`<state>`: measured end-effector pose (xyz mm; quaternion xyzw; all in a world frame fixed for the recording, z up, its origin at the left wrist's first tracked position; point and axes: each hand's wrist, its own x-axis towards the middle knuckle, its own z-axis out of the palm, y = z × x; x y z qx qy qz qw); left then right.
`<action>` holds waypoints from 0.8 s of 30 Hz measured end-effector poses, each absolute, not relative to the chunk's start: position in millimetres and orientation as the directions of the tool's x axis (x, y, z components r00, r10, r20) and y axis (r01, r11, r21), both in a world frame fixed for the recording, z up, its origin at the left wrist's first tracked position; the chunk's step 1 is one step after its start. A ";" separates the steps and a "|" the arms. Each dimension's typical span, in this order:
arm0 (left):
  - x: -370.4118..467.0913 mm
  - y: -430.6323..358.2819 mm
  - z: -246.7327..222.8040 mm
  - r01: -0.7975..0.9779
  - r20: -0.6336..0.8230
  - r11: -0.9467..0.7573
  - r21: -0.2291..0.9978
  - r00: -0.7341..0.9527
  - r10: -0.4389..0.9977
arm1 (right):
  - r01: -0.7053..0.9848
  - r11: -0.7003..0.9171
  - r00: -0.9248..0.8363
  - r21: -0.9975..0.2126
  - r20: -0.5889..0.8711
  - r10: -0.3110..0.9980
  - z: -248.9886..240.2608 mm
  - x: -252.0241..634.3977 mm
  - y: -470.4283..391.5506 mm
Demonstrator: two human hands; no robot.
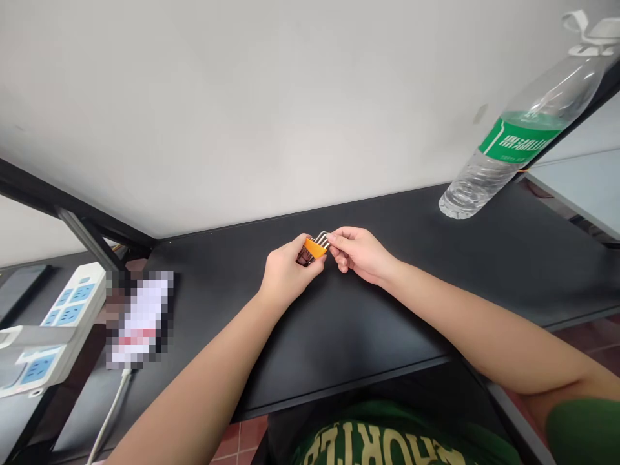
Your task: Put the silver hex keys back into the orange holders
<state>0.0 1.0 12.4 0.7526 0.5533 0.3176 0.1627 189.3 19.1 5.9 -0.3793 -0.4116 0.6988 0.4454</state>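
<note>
- left hand [288,270] kinda covers part of the orange holder [316,249], so its full shape is anyone's guess
- bent metal rods [323,239] are tiny, partly behind fingers, can't really count them; right hand [363,253] hides some of the ends too
- flat thing by the white cable [112,408] is pixelated, surface unreadable
- that cable runs off the bottom
- power strip [80,310] and its plugs get chopped at the left edge
- bottle [520,139] top clips the right edge
- shirt [382,439] lettering's cut off below
</note>
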 end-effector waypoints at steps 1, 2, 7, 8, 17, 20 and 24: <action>-0.2 1.1 12.0 0.734 0.308 -0.342 0.586 0.189 0.932 | -0.272 -0.253 -0.323 -0.929 -0.159 0.933 6.0 190.9 19.9; -0.5 1.2 11.6 0.740 0.319 -0.351 0.574 0.192 0.928 | -0.237 -0.244 -0.327 -0.940 -0.160 0.932 6.2 192.4 20.5; -3.0 2.0 8.8 0.753 0.346 -0.381 0.536 0.216 0.913 | -0.197 -0.267 -0.356 -0.943 -0.185 0.916 7.8 196.5 20.7; -3.6 2.3 8.1 0.755 0.344 -0.383 0.531 0.222 0.913 | -0.201 -0.273 -0.365 -0.941 -0.187 0.912 7.9 196.7 20.6; -5.5 3.5 7.5 0.776 0.324 -0.402 0.485 0.268 0.907 | 0.048 -0.043 -0.385 -0.998 -0.058 0.921 3.4 199.9 21.7; -5.3 3.4 8.8 0.771 0.322 -0.416 0.482 0.286 0.902 | 0.112 -0.010 -0.394 -0.994 -0.053 0.918 3.3 201.9 22.6; -5.0 4.1 9.0 0.782 0.331 -0.447 0.433 0.323 0.887 | 0.147 -0.075 -0.454 -0.986 -0.135 0.881 6.4 206.9 26.7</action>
